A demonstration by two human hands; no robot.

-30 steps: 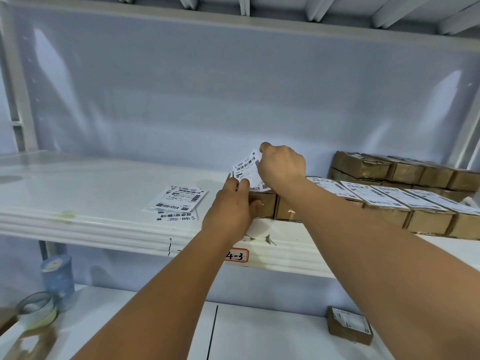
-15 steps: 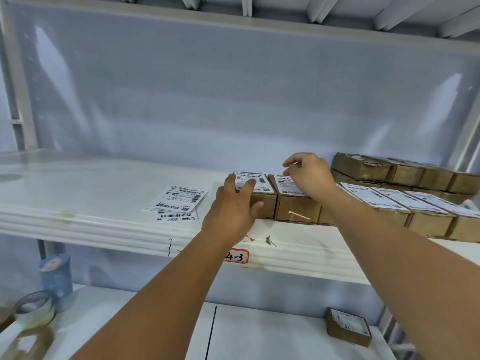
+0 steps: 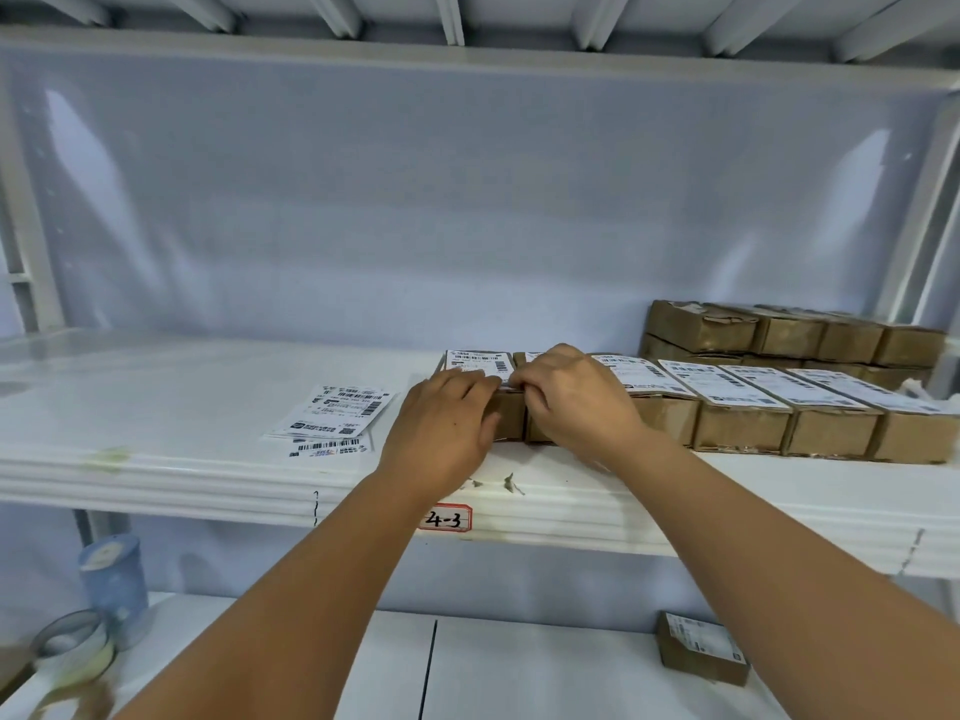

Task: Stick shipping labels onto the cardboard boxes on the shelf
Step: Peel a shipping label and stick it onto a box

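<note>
The label (image 3: 475, 361) lay flat on top of the leftmost box (image 3: 509, 420), a brown cardboard box at the left end of a row along the front of the shelf (image 3: 182, 407). The left hand (image 3: 441, 428) rested open over the box's near left corner, with its fingers stretched out fairly straight onto the near edge of the label. The right hand (image 3: 571, 397) came in from the other side, its fingers bent and their tips at the label's near right corner. Whether they pinched the paper or only pressed it could not be told.

The other boxes in the row (image 3: 743, 431) stood touching side by side to the right, each with a white label on top. Behind them, at the back right, unlabelled boxes (image 3: 779, 335) were stacked two high. Just left of the left hand, a small pile of loose labels (image 3: 337, 413) lay on the shelf. A tag (image 3: 445, 518) reading 4-3 was stuck to the shelf's front lip below the left wrist.

On the lower shelf (image 3: 519, 667) sat a small labelled box (image 3: 698, 654) at the right, and a blue canister (image 3: 114, 579) with tape rolls (image 3: 72, 652) at the left.
</note>
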